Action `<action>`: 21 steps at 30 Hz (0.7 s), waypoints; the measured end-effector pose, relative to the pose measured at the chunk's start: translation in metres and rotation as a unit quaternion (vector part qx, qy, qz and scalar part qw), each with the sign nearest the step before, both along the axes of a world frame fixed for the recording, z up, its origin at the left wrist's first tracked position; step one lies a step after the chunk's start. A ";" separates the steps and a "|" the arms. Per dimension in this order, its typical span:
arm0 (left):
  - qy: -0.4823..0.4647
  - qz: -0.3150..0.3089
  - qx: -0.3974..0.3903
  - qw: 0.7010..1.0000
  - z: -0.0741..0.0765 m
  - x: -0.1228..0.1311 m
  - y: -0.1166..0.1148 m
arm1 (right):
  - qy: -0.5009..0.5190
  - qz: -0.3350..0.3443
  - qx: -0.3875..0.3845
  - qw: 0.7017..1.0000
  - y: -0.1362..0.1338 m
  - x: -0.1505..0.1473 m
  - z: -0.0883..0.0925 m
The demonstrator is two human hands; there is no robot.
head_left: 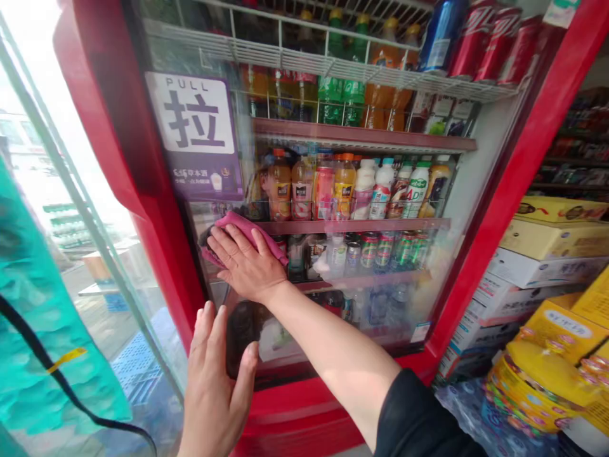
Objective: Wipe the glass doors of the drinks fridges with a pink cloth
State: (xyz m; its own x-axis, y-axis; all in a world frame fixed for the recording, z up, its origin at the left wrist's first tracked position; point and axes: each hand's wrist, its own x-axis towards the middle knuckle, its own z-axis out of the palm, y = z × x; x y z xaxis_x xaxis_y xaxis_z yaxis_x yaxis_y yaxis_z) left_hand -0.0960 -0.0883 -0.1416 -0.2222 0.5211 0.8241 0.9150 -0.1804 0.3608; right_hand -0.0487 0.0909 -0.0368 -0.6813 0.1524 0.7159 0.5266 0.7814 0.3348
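My right hand (250,263) lies flat on a pink cloth (269,240) and presses it against the glass door of a red drinks fridge (166,279). Part of the cloth sticks out above and beside the fingers. Lower down, my left hand (216,374) is raised in front of the door with its fingers stretched and nothing in it. Whether it touches the glass I cannot tell. Above the cloth, a purple and white "PULL" sign (195,133) is stuck to the door.
Behind the glass, shelves hold bottles (342,187) and cans (380,251). Stacked cartons (537,254) and a yellow tub (542,381) stand at the right. A clear panel, a turquoise sheet (47,304) and a black cable (80,393) are at the left, near a blue crate (143,374).
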 end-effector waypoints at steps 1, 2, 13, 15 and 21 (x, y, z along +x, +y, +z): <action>0.004 -0.002 -0.006 1.000 0.000 0.003 0.003 | 0.010 -0.008 0.004 1.000 0.001 0.009 0.000; 0.006 -0.005 -0.012 1.000 0.000 0.007 0.007 | 0.018 -0.017 0.006 1.000 0.001 0.018 0.001; 0.013 -0.057 -0.028 0.998 -0.007 0.059 0.042 | 0.102 -0.084 -0.006 0.991 0.033 0.119 0.008; 0.015 -0.065 -0.029 0.997 -0.007 0.068 0.048 | 0.121 -0.102 -0.007 0.987 0.042 0.138 0.008; 0.025 -0.086 -0.036 0.995 -0.010 0.091 0.067 | 0.179 -0.133 0.013 0.975 0.065 0.189 0.006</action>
